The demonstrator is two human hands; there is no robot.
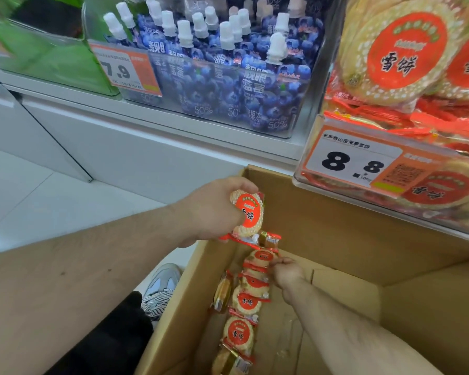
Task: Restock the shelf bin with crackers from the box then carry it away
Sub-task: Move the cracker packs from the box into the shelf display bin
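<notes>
My left hand [214, 209] grips one cracker pack [248, 213] above the box [336, 226]; my right hand [287, 272] pinches another down inside. The shelf bin [349, 158] up to my right looks well stocked, a few packs remain below, carrying not begun.

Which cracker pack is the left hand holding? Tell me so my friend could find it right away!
Find the big brown cardboard box under the shelf bin with the 8.8 price tag. Just above the box's left edge, the left hand grips one round cracker pack with an orange-red circle label. It is the only pack lifted up; the others lie down inside the box near the right hand.
</notes>
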